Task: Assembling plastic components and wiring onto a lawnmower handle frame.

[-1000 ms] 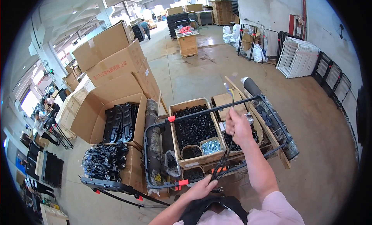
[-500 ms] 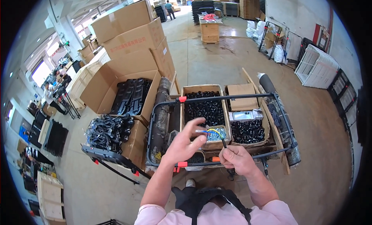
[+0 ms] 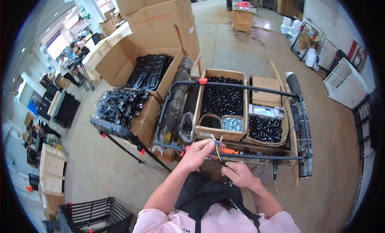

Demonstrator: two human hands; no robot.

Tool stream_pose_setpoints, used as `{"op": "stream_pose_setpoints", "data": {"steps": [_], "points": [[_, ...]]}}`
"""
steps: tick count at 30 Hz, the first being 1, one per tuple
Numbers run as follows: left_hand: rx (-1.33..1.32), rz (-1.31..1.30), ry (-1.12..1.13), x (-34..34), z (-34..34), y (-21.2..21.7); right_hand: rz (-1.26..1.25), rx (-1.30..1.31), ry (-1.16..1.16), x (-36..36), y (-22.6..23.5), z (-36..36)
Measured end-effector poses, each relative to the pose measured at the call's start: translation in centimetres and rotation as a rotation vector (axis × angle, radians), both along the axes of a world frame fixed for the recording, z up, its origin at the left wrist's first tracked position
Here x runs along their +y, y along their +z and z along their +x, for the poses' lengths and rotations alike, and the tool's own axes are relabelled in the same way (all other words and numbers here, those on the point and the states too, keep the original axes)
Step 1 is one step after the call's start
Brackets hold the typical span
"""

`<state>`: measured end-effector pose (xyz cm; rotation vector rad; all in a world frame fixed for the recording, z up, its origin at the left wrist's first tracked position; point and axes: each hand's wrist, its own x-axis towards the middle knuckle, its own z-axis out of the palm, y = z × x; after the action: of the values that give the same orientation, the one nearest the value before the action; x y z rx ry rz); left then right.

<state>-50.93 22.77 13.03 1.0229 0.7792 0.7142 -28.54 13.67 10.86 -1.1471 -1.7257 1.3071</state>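
Observation:
Between my hands runs a black-sheathed cable [image 3: 221,161] whose end splits into thin wires, one yellow and at least one blue. My left hand [image 3: 199,153] pinches the thin wires with thumb and fingers, and their pale tips stick up above it. Just to the right and lower, my right hand [image 3: 237,173] is closed round the black sheath. Both hands are at the near rail of a black tubular frame [image 3: 256,156], in front of a wooden box [image 3: 224,135] holding black parts. An orange-handled tool [image 3: 230,151] lies close beyond my hands.
Silver screws [image 3: 232,124] fill a small tray at the box's near end. A carton of black parts [image 3: 264,129] stands to its right. Left are a heap of black cables [image 3: 118,104] and a large open carton [image 3: 120,68]. A black slatted crate [image 3: 96,217] stands at lower left.
The view has tilted down and shifted left. My left hand, earlier open with fingers spread beside the wire ends, now pinches the wires. My right hand keeps its hold on the cable.

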Motion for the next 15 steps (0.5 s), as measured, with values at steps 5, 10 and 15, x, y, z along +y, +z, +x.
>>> {"op": "stream_pose_setpoints", "data": {"steps": [5, 10, 15], "points": [[0.044, -0.062, 0.039, -1.7, -2.0, -2.1, -0.027, 0.002, 0.153, -0.2, -2.1, -0.8], [0.042, -0.057, 0.064, -2.3, -3.8, -2.9, -0.109, -0.036, 0.231, 0.3, -3.2, -1.5], [0.161, 0.590, -0.026, 0.0, -6.1, -4.2, -0.363, 0.041, 0.251, 0.5, -4.8, -2.8]]}}
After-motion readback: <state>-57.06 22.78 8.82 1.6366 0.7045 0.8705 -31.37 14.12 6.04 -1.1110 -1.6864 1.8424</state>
